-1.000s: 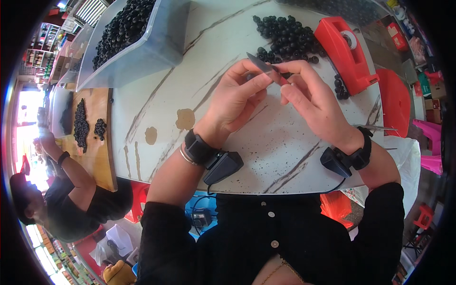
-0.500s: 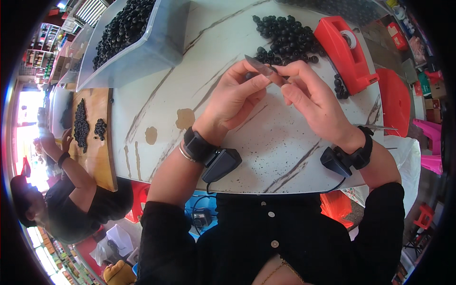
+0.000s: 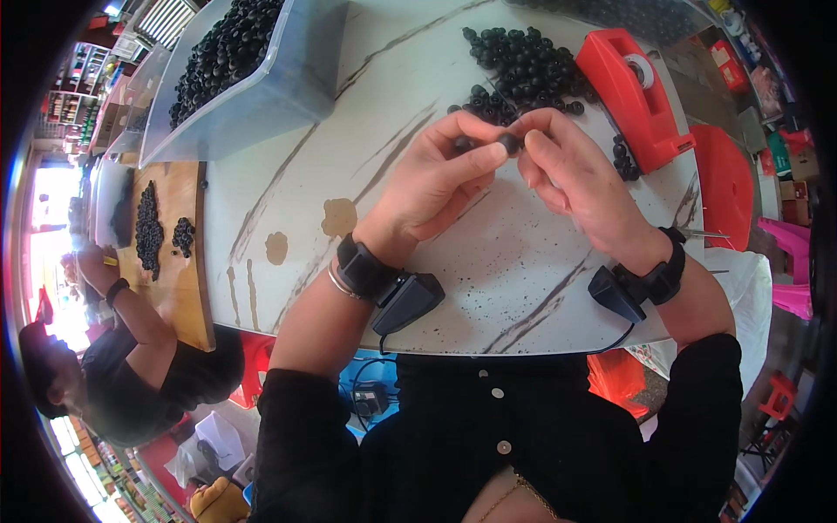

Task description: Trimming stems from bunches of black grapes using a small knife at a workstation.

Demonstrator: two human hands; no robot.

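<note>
My left hand (image 3: 445, 170) pinches a small black round bead-like piece (image 3: 507, 142) between thumb and forefinger. Another such dark piece (image 3: 464, 145) sits against its curled fingers. Close beside it, my right hand (image 3: 571, 170) is closed, thumb against forefinger, its fingertips almost touching the held piece. A thin sliver above the right fingertips looks like a knife blade seen edge-on; its handle is hidden in the hand. Just beyond both hands lies a loose heap of black round pieces (image 3: 527, 70). Dark specks dot the white marbled tabletop (image 3: 488, 279) below the hands.
A translucent bin (image 3: 301, 87) full of black pieces stands at the far left. At right are a red tape dispenser (image 3: 632, 105) and scissors (image 3: 702, 234). A co-worker (image 3: 139, 366) sits at a wooden board (image 3: 187, 261) on the left. Brown wet spots (image 3: 339, 217) mark the table.
The knife's flat blade, plainly visible between my hands before, has turned out of sight or edge-on. The black piece in my left fingers now shows. The co-worker's hand has shifted.
</note>
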